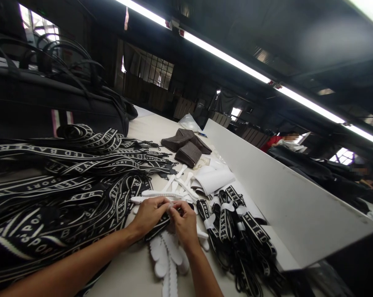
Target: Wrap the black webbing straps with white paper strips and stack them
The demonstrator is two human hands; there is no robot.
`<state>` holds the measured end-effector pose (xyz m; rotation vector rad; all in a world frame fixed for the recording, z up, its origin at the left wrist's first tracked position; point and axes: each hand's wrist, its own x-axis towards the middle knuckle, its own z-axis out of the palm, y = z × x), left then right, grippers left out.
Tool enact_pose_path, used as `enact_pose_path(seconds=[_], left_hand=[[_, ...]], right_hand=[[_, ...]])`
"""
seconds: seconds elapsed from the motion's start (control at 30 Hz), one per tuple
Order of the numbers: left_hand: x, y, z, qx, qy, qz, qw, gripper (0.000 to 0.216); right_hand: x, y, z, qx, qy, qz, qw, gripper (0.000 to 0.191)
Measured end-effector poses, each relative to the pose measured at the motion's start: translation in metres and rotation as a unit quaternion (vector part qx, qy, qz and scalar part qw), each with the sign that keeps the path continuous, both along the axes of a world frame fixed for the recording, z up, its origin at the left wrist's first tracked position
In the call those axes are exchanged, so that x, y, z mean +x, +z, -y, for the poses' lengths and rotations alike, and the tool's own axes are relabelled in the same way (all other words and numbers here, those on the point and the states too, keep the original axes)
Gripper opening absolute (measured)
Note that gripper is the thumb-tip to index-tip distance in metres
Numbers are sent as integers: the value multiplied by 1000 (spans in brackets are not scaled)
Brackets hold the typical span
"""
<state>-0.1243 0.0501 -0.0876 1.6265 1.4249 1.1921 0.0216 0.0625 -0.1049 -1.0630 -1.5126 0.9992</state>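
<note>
Black strap (pixel 158 228): between left hand (pixel 149 213) and right hand (pixel 185 225), slanting toward right edge of bench (pixel 149 127). Both: pinched on pale piece (pixel 170 205).

You are seeing "TED BAKER" and "SPORT" on the loose black straps (pixel 71 183), while "BAKER" and "TED" are showing on the bundled straps (pixel 224 225).

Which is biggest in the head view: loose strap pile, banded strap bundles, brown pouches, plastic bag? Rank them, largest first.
1. Loose strap pile
2. Banded strap bundles
3. Brown pouches
4. Plastic bag
</note>
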Motion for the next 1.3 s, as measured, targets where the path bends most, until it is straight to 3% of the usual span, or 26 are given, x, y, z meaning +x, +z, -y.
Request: enact_pose_path(seconds=[0.17,0.43,0.6,0.7,0.9,1.1,1.2,1.3], left_hand=[[3,4,2,11,19,-32,999,29],[6,7,5,18,13,-20,1000,27],[5,-1,6,130,-1,-110,985,26],[6,-7,8,151,-36,-151,976,28],[4,-3,8,81,-12,-127,989,29],[-6,-7,-1,-70,-37,33,996,27],[-10,-11,-6,-66,-57,30,996,29],[-12,-10,-6,-12,-46,-19,999,28]], right_hand=[[0,-5,-2,-68,18,10,997,25],[-4,-7,1,4,-70,76,995,19],[-6,-7,2,16,-89,121,988,16],[-7,-9,1,9,-108,122,987,14],[-5,-15,0,-6,-108,53,993,19],[-8,-13,5,-45,-62,-14,997,25],[-9,-12,6,-43,-53,-25,997,25],[-8,-14,4,-51,-42,-39,997,26]])
